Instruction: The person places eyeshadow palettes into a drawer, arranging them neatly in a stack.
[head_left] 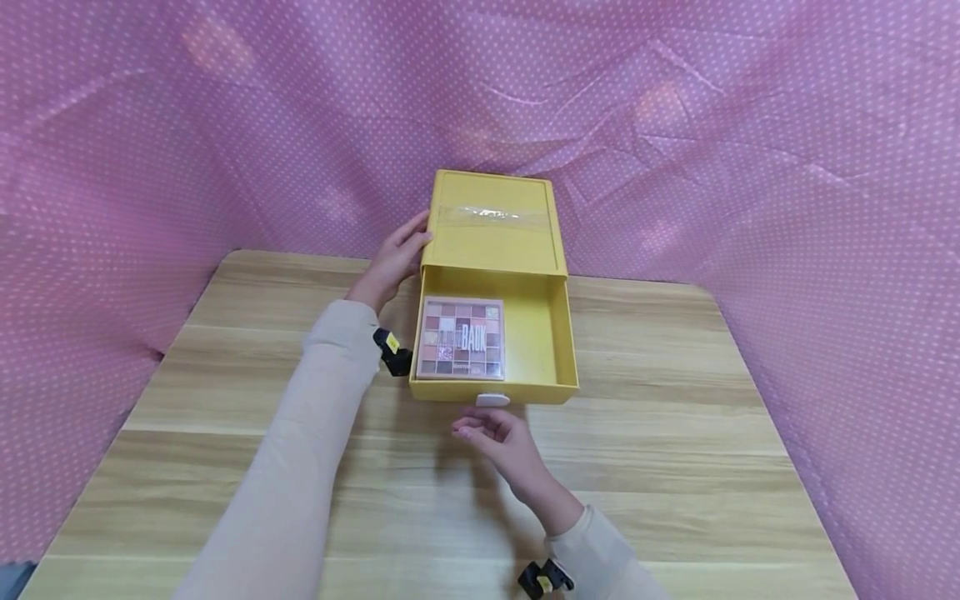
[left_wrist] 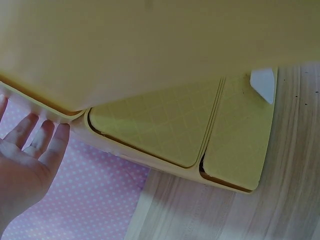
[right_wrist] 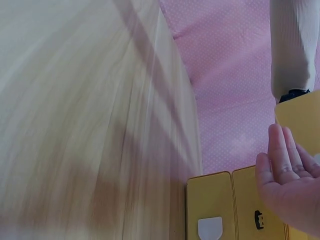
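Observation:
A yellow drawer cabinet (head_left: 495, 242) stands on the table with its top drawer (head_left: 534, 333) pulled out towards me. Inside that drawer, against its left side, lies an eyeshadow palette (head_left: 459, 337) with a clear lid and rows of pink and brown pans. My left hand (head_left: 392, 260) rests on the cabinet's left side; in the left wrist view its fingers (left_wrist: 46, 137) touch the edge. Just below the drawer's white tab handle (head_left: 492, 400) is my right hand (head_left: 512, 450), fingers loosely bent and holding nothing. The right wrist view shows its palm facing the camera.
Beneath the open drawer, closed drawer fronts show, one with a white tab (right_wrist: 210, 228) and one with a small black fitting (right_wrist: 258, 220). Clear tape (head_left: 491, 215) crosses the cabinet top. A wood-grain table (head_left: 660, 433) lies under everything, and pink dotted cloth (head_left: 750, 150) surrounds it.

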